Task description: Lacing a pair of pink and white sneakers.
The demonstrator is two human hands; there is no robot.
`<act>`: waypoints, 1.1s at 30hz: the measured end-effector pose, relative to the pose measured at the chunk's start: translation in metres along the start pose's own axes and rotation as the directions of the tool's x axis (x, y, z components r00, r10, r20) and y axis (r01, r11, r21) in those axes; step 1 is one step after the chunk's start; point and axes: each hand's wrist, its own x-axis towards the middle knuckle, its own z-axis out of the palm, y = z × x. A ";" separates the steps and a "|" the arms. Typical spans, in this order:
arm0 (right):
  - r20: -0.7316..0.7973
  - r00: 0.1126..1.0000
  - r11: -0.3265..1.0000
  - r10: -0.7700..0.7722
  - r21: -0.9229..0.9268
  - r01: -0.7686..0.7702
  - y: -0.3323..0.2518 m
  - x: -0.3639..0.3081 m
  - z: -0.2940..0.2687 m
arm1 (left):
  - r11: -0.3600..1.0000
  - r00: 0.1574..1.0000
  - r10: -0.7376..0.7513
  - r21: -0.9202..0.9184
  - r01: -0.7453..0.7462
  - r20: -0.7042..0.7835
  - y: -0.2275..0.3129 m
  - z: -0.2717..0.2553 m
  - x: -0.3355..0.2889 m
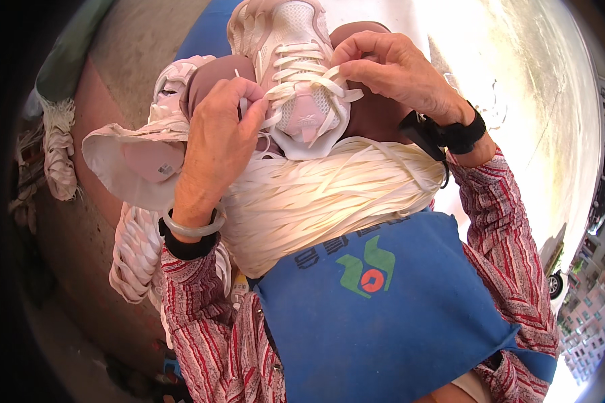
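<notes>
A pale pink and white sneaker (305, 115) rests on my lap, its tongue toward me. Cream shoelace (298, 67) zigzags across its front through the eyelets. At the sneaker's left side, my left hand (220, 127) is closed in a pinch on the shoelace, with a lace tip poking up above the fingers. On the opposite side my right hand (402, 75) pinches the lace between thumb and forefinger close to the eyelet row. A thick bundle of loose cream laces (329, 191) lies across my lap just below the sneaker.
A blue apron (390, 316) with a printed emblem covers my front. More pink and white shoe pieces (138, 158) sit at my left, above a hanging hank of laces (133, 258). Another pale hank (60, 148) hangs farther left. Bright pavement (517, 87) stretches off at the right.
</notes>
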 end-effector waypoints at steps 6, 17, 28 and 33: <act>-0.155 0.940 0.916 -0.305 -0.316 0.245 0.000 -0.014 0.008 | 0.965 0.960 0.230 0.165 -0.203 -0.162 0.004 -0.005 0.018; 0.046 0.921 0.638 -0.387 -0.708 0.303 -0.023 -0.005 0.059 | 0.982 0.970 -0.115 -0.173 0.078 -0.215 -0.013 -0.041 0.003; 0.008 0.914 0.600 -0.405 -0.752 0.272 -0.020 0.010 0.074 | 0.726 0.916 -0.060 -0.613 0.313 0.398 0.031 -0.064 -0.087; 0.182 0.977 0.989 0.110 -0.115 -0.090 -0.031 0.022 0.037 | 0.880 0.987 -0.094 -0.453 0.144 0.130 0.012 -0.039 -0.086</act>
